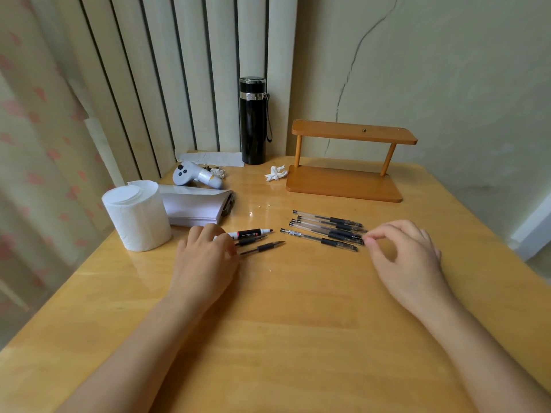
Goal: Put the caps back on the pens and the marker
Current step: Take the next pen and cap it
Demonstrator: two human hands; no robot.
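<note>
— Two hands were in frame, and each hid something. The left hand (205, 257) lay palm down at centre left, covering the rear ends of the marker (252, 233) and two uncapped pens (262, 248).

— Was it gripping any of them?

— I could not tell. Its fingers were curled loosely over them, their tips out of sight beneath the hand. The marker's dark tip pointed right, bare, and both pens below it showed bare points too.

— And the other hand?

— The right hand (402, 257), right of centre, had thumb and forefinger pinched together at the right end of the capped pens (326, 231). Something small and dark seemed to sit at that pinch, touching the nearest pen's end, but it was too small to say whether it was a loose cap or the pen itself. The other fingers were half curled.

— How many pens in that group?

— About five, lying side by side just above centre; they overlapped at their right ends, so the count was unsure.

— Anything else on the table (298, 323)?

— A tissue roll (137, 216) at left, partly hiding a pale pouch (193, 205); a white controller (196, 174) behind; a black flask (252, 120) at upper centre; a wooden shelf (346, 162) to its right. Both forearms ran off the bottom edge.
</note>
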